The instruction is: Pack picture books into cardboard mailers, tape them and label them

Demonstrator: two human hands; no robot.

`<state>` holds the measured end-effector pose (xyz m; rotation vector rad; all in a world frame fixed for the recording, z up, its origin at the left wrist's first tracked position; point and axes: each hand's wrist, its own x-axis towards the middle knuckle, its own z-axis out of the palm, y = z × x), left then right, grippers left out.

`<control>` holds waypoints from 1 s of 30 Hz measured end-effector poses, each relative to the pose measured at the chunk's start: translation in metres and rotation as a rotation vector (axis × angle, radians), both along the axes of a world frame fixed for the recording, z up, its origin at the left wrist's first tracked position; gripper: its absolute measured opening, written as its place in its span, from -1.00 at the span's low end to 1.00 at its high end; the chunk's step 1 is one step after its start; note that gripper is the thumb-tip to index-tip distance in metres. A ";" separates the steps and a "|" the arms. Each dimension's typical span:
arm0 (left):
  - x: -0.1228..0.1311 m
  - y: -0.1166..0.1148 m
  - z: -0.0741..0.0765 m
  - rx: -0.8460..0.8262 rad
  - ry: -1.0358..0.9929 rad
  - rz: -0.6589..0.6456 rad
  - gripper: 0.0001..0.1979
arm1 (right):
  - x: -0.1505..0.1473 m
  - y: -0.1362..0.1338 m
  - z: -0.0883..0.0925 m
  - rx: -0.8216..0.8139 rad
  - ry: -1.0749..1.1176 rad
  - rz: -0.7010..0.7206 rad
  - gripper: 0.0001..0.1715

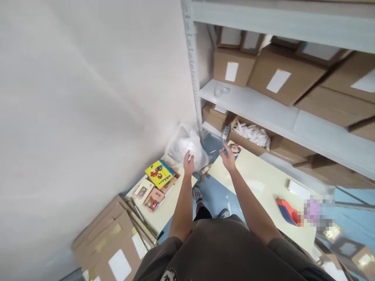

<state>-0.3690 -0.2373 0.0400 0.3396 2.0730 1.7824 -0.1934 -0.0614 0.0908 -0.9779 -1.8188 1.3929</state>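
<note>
My left hand [189,162] is held out in front of a white plastic bag [187,146], its fingers apart and nothing seen between them. Over the near left corner of the right-hand pale table [258,175], my right hand [227,157] is raised with its fingers partly spread and nothing clearly held. Beside its fingertips lies a round-faced picture card [235,149]. A yellow picture book [159,173] rests on other books on the left table [172,199], to the left of my left forearm.
Metal shelving [249,105] with cardboard boxes [234,66] rises ahead on the right. Flattened cardboard [108,238] leans at the lower left. An orange and blue tape dispenser [287,212] and a white box [298,189] sit on the right table.
</note>
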 end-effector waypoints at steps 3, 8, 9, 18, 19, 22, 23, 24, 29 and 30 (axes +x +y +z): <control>-0.038 -0.050 -0.022 -0.020 -0.062 0.130 -0.37 | -0.077 -0.031 -0.013 0.010 -0.027 0.163 -0.23; -0.099 -0.096 -0.053 -0.050 -0.076 0.181 -0.43 | -0.172 -0.054 -0.042 0.063 -0.102 0.343 -0.30; -0.109 -0.097 -0.061 -0.053 -0.076 0.170 -0.45 | -0.185 -0.054 -0.051 0.068 -0.121 0.358 -0.31; -0.160 -0.022 -0.167 -0.324 -0.149 -0.198 -0.63 | -0.243 -0.038 -0.162 -0.015 -0.377 0.361 -0.30; -0.162 -0.013 -0.181 -0.363 -0.152 -0.222 -0.65 | -0.247 -0.037 -0.177 -0.029 -0.420 0.346 -0.30; -0.165 0.007 -0.220 -0.466 -0.132 -0.301 -0.63 | -0.258 -0.035 -0.219 -0.079 -0.549 0.307 -0.29; -0.167 0.013 -0.232 -0.498 -0.125 -0.339 -0.62 | -0.261 -0.034 -0.232 -0.093 -0.579 0.303 -0.28; -0.169 0.018 -0.242 -0.530 -0.121 -0.378 -0.61 | -0.263 -0.034 -0.243 -0.104 -0.598 0.303 -0.28; -0.185 0.039 -0.276 -0.671 -0.088 -0.447 -0.66 | -0.270 -0.032 -0.285 -0.123 -0.604 0.336 -0.28; -0.188 0.041 -0.279 -0.674 -0.075 -0.443 -0.68 | -0.270 -0.031 -0.289 -0.127 -0.623 0.341 -0.28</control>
